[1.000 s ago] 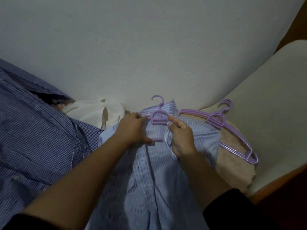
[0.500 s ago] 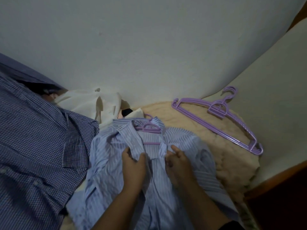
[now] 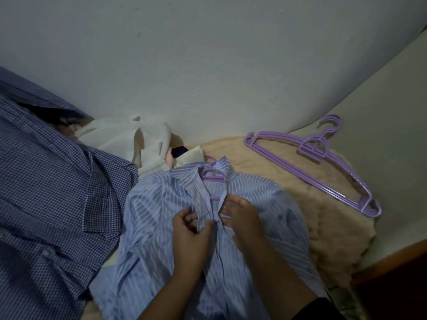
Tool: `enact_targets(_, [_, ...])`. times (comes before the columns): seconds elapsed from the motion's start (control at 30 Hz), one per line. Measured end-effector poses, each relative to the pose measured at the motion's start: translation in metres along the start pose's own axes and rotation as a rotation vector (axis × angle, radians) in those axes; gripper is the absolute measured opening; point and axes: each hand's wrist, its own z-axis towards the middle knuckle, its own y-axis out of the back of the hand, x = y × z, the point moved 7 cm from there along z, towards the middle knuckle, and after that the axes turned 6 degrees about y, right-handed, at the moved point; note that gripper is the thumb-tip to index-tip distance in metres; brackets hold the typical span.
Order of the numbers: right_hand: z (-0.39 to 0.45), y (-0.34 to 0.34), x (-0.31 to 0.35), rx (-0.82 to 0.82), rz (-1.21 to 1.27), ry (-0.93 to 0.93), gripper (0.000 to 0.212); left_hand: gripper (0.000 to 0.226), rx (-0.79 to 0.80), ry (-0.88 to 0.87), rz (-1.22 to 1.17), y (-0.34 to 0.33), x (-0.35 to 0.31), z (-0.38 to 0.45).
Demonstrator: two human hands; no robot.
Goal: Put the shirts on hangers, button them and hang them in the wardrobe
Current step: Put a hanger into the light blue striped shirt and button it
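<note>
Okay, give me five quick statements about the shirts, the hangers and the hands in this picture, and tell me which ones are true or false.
1. A purple hanger sits inside the striped shirt. True.
2. The spare hangers lie on the checked shirt. False: they lie to the right, partly on the beige blanket.
3. Both the left hand and right hand pinch the striped shirt's front edges. True.
4. The striped shirt hangs in a wardrobe. False: it lies flat.
5. A cream garment lies behind the striped shirt. True.

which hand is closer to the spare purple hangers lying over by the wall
Right. The right hand pinches the striped shirt placket on the side toward the spare hangers; the left hand grips the other edge, farther away.
</note>
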Motion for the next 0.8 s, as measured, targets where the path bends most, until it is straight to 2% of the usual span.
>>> enact_targets(0.1, [0.009, 0.003, 0.011, -0.098, -0.094, 0.032, 0.021, 0.050, -0.030, -0.055, -0.125, 0.004, -0.024, 0.008])
enact_targets(0.2, [0.012, 0.000, 0.021, -0.126, -0.008, -0.001, 0.022, 0.040, -0.082, -0.050, -0.231, 0.010, -0.046, 0.021])
enact_targets(0.27, [0.012, -0.006, 0.025, -0.125, 0.081, -0.041, 0.028, 0.037, -0.117, -0.007, -0.260, 0.014, -0.052, 0.032])
enact_targets(0.4, [0.013, -0.021, 0.023, -0.070, 0.245, -0.148, 0.020, 0.046, -0.151, 0.177, -0.332, 0.021, -0.043, 0.055])
enact_targets(0.53, [0.012, -0.028, 0.022, -0.043, 0.333, -0.162, 0.014, 0.047, -0.054, 0.244, -0.346, 0.017, -0.040, 0.064])
enact_targets(0.63, [0.016, -0.028, 0.020, -0.085, 0.354, -0.151, 0.014, 0.060, 0.028, 0.281, -0.327, 0.009, -0.042, 0.066])
enact_targets(0.73, [0.019, -0.032, 0.019, -0.096, 0.323, -0.152, 0.006, 0.068, 0.055, 0.270, -0.265, 0.005, -0.041, 0.068])
enact_targets(0.8, [0.020, -0.035, 0.019, -0.094, 0.286, -0.158, 0.011, 0.069, 0.068, 0.264, -0.252, 0.004, -0.039, 0.071])
